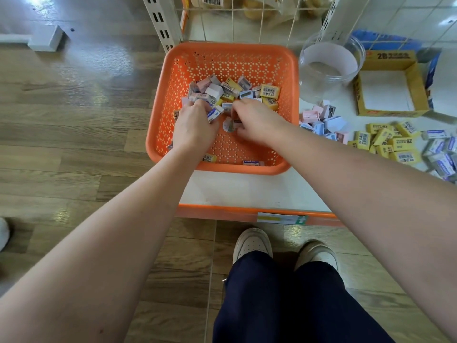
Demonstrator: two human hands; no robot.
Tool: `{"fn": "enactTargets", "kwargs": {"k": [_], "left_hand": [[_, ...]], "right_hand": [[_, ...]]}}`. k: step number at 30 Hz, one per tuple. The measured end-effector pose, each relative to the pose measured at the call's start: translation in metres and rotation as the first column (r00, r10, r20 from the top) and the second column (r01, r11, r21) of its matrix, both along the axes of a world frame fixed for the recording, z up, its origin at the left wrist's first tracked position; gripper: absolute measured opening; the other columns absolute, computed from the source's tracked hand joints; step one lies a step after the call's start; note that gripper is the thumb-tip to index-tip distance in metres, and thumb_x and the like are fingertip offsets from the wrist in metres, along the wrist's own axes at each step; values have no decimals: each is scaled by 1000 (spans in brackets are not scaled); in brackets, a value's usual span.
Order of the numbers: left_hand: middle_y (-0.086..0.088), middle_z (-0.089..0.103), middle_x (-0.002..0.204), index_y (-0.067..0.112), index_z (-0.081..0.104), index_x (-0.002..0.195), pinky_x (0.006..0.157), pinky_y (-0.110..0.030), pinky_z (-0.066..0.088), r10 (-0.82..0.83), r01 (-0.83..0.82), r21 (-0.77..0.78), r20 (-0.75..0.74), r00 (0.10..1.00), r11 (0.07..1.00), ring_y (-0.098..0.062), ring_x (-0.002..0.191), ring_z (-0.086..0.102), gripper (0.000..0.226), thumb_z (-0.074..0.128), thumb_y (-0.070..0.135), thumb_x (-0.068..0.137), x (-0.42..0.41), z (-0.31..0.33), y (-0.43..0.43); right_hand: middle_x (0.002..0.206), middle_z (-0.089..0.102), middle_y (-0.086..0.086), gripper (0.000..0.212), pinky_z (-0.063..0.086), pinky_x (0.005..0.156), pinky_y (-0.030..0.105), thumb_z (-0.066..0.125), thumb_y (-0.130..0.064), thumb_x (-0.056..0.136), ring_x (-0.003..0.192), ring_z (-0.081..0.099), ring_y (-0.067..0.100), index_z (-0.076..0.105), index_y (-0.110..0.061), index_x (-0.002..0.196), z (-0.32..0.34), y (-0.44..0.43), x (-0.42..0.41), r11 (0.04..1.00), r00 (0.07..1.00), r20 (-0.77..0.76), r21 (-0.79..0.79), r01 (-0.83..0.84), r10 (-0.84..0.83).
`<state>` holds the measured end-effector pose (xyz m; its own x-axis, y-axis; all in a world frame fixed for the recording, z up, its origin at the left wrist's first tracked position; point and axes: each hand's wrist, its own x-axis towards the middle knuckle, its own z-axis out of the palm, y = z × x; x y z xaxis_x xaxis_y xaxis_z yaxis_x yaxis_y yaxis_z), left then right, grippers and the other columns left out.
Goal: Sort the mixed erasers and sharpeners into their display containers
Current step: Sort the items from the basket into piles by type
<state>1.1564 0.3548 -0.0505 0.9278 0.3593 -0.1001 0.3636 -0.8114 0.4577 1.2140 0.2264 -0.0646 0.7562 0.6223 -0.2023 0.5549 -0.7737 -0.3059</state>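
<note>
An orange perforated basket [222,58] on the white shelf holds a mixed heap of erasers and sharpeners [230,91]. Both hands are inside it. My left hand [193,127] curls round a blue-and-white eraser [214,113] along with other small pieces. My right hand [257,122] has its fingers curled into the heap over small items; what it holds is hidden. To the right lie sorted piles: pastel sharpeners [324,122], yellow erasers [390,142], blue-and-white erasers [440,154]. A clear plastic jar [331,63] and a yellow 2B box [390,92] stand with nothing inside.
The white shelf [247,189] has an orange front edge with a price label [282,218]. A wire rack [247,18] with packaged goods stands behind the basket. A blue box [385,40] is at the far right. My feet in white shoes are on the wooden floor below.
</note>
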Motion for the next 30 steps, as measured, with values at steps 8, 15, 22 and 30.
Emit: {"fn": "enactTargets", "kwargs": {"k": [8, 15, 22, 30], "left_hand": [[-10, 53, 120, 11, 58, 118, 83, -21, 29, 19, -15, -65, 59, 998, 998, -23, 108, 46, 33, 62, 22, 87, 2, 4, 4], [-3, 53, 114, 15, 57, 114, 87, -25, 35, -35, 54, -129, 143, 989, 990, -20, 106, 46, 29, 60, 19, 85, 5, 38, -22], [-6, 58, 106, 12, 59, 109, 74, -19, 26, -284, 307, -100, 199, 938, 946, -22, 100, 50, 28, 60, 15, 82, 12, 71, -110], [-6, 54, 108, 13, 59, 111, 82, -28, 37, -569, 580, -107, 123, 813, 807, -21, 100, 50, 28, 59, 14, 83, 14, 61, -244]], "right_hand": [[118, 52, 7, 33, 34, 87, 21, 53, -4, 82, 107, 49, 20, 56, -11, 115, 12, -5, 6, 944, 988, 28, 302, 134, -149], [119, 53, 12, 40, 31, 91, 22, 53, -8, 88, 112, 48, 25, 55, -11, 128, 49, -71, 4, 921, 956, 142, 336, 196, -256], [114, 49, 14, 35, 33, 95, 17, 49, 5, 87, 106, 52, 25, 60, -5, 119, 74, -173, -29, 834, 900, 75, 416, 363, -429], [114, 51, 17, 28, 35, 91, 19, 54, -2, 90, 97, 60, 29, 61, -2, 117, 61, -323, -61, 742, 761, 77, 306, 596, -644]]}}
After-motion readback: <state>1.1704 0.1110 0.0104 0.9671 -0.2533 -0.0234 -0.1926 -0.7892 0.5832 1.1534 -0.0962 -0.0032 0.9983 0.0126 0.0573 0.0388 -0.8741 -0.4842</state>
